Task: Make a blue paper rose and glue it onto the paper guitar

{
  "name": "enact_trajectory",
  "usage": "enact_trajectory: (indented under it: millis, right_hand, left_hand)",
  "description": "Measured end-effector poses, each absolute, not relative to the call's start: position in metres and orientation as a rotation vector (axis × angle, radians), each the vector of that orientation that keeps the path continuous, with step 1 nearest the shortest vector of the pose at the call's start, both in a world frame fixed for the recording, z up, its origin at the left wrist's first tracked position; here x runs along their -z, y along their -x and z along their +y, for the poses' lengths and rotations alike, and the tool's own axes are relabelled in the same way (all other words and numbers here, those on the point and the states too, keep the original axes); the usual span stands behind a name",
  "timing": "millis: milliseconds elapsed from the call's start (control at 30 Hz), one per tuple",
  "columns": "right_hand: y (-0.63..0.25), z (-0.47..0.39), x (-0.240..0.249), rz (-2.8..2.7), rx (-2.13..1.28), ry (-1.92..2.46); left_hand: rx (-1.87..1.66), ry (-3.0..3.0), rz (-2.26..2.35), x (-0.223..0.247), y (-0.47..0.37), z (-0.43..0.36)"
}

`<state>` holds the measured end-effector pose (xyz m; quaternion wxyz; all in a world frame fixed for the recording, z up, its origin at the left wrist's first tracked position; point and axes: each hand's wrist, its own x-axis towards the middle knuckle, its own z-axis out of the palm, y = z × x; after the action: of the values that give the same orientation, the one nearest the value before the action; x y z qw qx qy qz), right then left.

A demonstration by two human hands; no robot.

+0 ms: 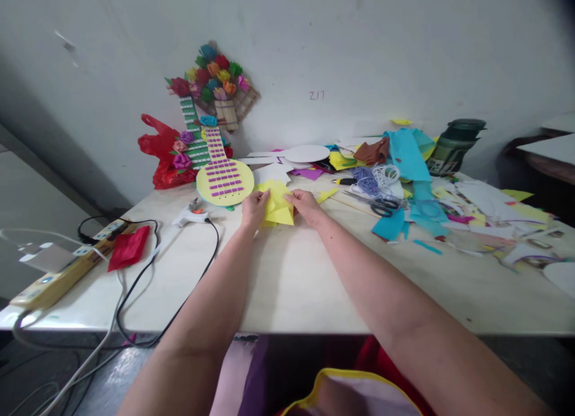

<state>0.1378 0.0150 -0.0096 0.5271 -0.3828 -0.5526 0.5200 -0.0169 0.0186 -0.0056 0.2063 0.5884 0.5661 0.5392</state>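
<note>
Several layers of yellow paper (279, 205) are held a little above the white table, between my two hands. The fingers of my left hand (255, 209) pinch the left edge of the sheets. On the right side, my right hand (306, 205) grips the same paper with thumb and fingers closed. Just behind and to the left lies a yellow paper guitar (226, 182) with purple strips across its body and neck. A white glue gun (191, 215) rests left of my left hand, its black cord trailing toward the table's front edge.
A power strip (67, 266) and a red packet (129, 248) lie at the left. Paper flowers (220, 75) stand against the wall. Scissors (381, 206), white string (385, 176), blue paper (411, 155), scraps and a dark green bottle (456, 146) crowd the right.
</note>
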Motion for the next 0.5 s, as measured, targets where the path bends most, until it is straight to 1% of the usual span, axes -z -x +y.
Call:
enact_trajectory:
  millis: [167,500]
  right_hand:
    - [-0.1389,0.0151,0.0086,-1.297,-1.214,0.910]
    - [-0.1414,0.0175,0.0111,-1.274,-1.268,0.875]
  left_hand:
    - [-1.467,-1.589,1.432,0.0059,0.0171,0.0160]
    - [-1.409,-1.500,1.175,0.0104,0.0244,0.0174]
